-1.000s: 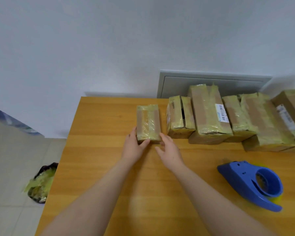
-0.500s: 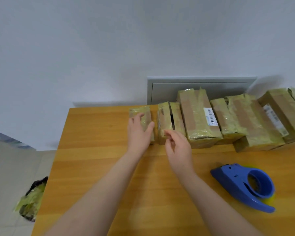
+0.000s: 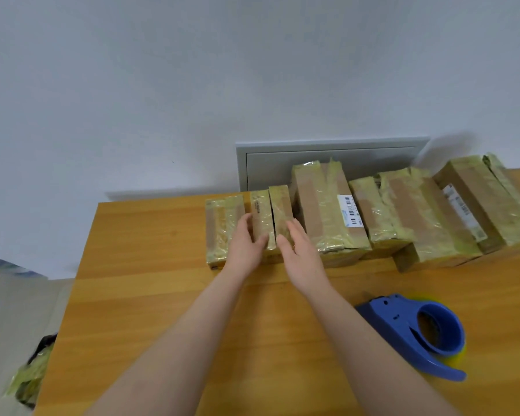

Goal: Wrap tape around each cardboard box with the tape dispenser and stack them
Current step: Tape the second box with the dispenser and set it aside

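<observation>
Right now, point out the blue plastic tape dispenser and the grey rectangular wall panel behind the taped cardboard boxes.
blue plastic tape dispenser (image 3: 394, 322): head view, on its solid body.
grey rectangular wall panel (image 3: 270, 169): head view, on its bare face.

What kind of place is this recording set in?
Likely a plain room serving as a small packing station: a row of tape-wrapped cardboard boxes on a yellowish wooden table, a blue plastic tape dispenser, and a bare white wall with a grey panel.
</observation>
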